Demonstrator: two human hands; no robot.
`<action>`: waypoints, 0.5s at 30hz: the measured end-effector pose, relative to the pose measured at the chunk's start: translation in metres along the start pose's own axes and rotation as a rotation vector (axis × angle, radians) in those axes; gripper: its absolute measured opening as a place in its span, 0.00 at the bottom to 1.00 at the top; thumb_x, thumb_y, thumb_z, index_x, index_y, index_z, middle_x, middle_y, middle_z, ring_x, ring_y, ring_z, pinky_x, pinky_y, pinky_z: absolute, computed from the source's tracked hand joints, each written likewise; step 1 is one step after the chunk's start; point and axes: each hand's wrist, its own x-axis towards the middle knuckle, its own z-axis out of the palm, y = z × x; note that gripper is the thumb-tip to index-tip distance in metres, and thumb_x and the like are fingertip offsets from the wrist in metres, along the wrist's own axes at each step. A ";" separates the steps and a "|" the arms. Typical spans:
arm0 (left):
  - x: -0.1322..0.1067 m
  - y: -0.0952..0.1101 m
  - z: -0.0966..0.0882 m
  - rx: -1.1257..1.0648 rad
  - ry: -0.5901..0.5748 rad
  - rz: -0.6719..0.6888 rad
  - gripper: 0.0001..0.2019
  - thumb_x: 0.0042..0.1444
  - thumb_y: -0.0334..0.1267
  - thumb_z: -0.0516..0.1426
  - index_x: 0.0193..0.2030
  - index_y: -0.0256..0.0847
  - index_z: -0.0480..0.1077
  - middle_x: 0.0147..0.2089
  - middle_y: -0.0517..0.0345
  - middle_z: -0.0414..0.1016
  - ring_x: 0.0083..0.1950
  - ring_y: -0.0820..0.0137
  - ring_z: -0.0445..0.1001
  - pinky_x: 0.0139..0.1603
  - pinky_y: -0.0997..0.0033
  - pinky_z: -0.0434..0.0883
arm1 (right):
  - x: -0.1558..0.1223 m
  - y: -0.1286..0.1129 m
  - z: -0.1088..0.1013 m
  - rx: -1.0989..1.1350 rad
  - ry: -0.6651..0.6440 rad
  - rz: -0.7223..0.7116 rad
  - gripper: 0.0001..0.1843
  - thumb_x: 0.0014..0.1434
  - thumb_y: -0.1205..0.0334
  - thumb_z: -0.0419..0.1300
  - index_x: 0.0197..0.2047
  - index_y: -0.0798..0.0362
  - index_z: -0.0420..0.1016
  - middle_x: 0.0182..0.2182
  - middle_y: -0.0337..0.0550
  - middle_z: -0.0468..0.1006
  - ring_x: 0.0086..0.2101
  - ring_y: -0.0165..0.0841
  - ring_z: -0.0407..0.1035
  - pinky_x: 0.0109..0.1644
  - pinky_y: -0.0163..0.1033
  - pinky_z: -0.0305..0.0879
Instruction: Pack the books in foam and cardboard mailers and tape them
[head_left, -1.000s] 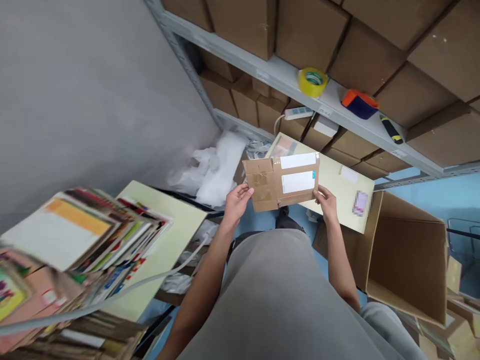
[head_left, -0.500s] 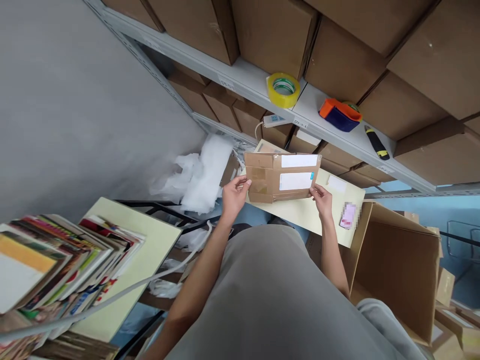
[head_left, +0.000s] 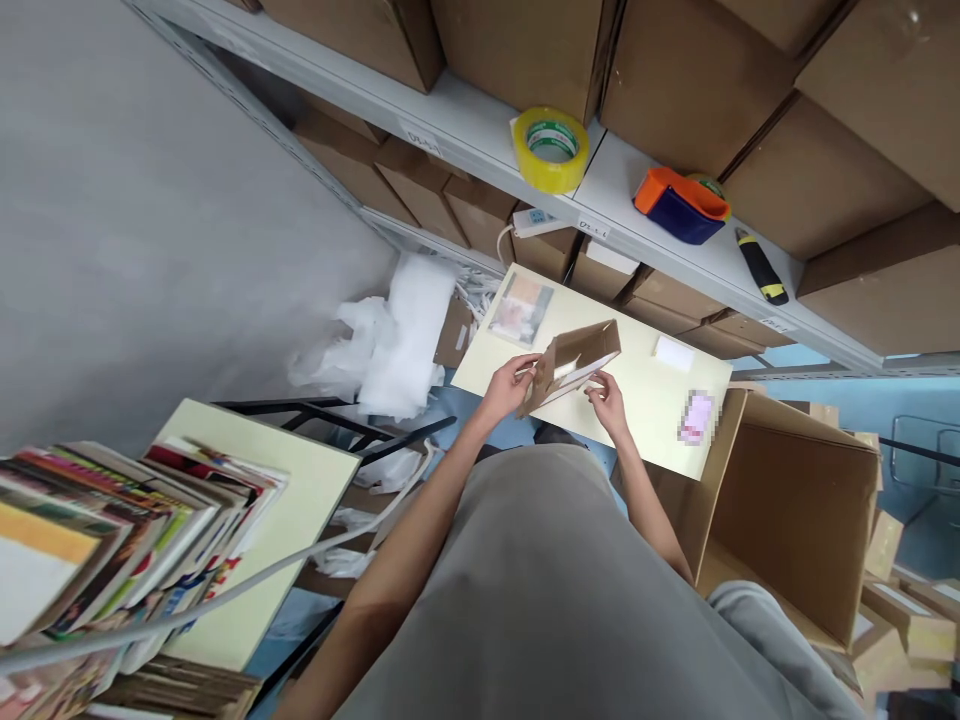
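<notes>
I hold a flat brown cardboard mailer (head_left: 574, 355) over a pale yellow table (head_left: 637, 400). It is tilted nearly edge-on, with a white sheet showing along its lower edge. My left hand (head_left: 510, 385) grips its left end with fingers closed. At the right lower edge, my right hand (head_left: 606, 393) pinches it. A small picture card (head_left: 521, 307) lies on the table's far left, a white label (head_left: 673, 353) and a pink item (head_left: 695, 417) to the right.
A metal shelf (head_left: 615, 215) holds brown boxes, a yellow tape roll (head_left: 550, 148), an orange and blue tape dispenser (head_left: 679, 205) and a utility knife (head_left: 760, 267). An open carton (head_left: 795, 500) stands right. Stacked magazines (head_left: 112, 540) lie left, white plastic wrap (head_left: 397, 340) on the floor.
The mailer has tipped from facing me, labels visible, to nearly edge-on and lower over the table. Both hands came down with it. The view shifted slightly.
</notes>
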 end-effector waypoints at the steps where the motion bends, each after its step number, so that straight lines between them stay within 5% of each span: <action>1: 0.003 -0.002 0.003 0.012 -0.007 -0.029 0.19 0.69 0.45 0.60 0.61 0.43 0.83 0.68 0.44 0.85 0.69 0.55 0.83 0.74 0.50 0.80 | -0.002 0.003 0.000 0.004 -0.006 0.026 0.27 0.64 0.43 0.65 0.60 0.49 0.77 0.60 0.58 0.87 0.43 0.37 0.82 0.51 0.46 0.81; 5: 0.008 -0.010 0.010 0.029 0.069 -0.160 0.18 0.66 0.38 0.60 0.60 0.40 0.81 0.68 0.39 0.84 0.68 0.55 0.84 0.73 0.50 0.80 | -0.009 0.005 -0.009 0.010 0.005 0.069 0.30 0.70 0.32 0.52 0.52 0.50 0.77 0.60 0.58 0.85 0.45 0.38 0.84 0.48 0.43 0.80; 8: 0.001 -0.017 0.009 0.024 0.163 -0.224 0.19 0.66 0.41 0.62 0.61 0.39 0.80 0.68 0.37 0.83 0.66 0.54 0.85 0.68 0.50 0.83 | -0.003 -0.005 -0.022 -0.044 0.145 0.063 0.40 0.70 0.23 0.47 0.55 0.51 0.77 0.60 0.61 0.84 0.51 0.41 0.83 0.49 0.43 0.80; 12: -0.017 -0.021 0.012 -0.006 0.194 -0.327 0.26 0.69 0.55 0.62 0.66 0.39 0.77 0.68 0.36 0.83 0.62 0.54 0.86 0.59 0.54 0.85 | 0.028 -0.026 -0.042 -0.168 0.331 -0.051 0.45 0.67 0.25 0.60 0.70 0.53 0.73 0.70 0.65 0.76 0.65 0.47 0.76 0.61 0.49 0.79; 15: -0.023 -0.015 0.023 0.100 0.162 -0.393 0.31 0.68 0.66 0.62 0.61 0.41 0.79 0.61 0.37 0.87 0.58 0.52 0.87 0.57 0.55 0.83 | 0.059 -0.044 -0.054 -0.318 0.254 -0.152 0.41 0.66 0.36 0.68 0.72 0.54 0.74 0.72 0.65 0.75 0.67 0.51 0.73 0.69 0.54 0.74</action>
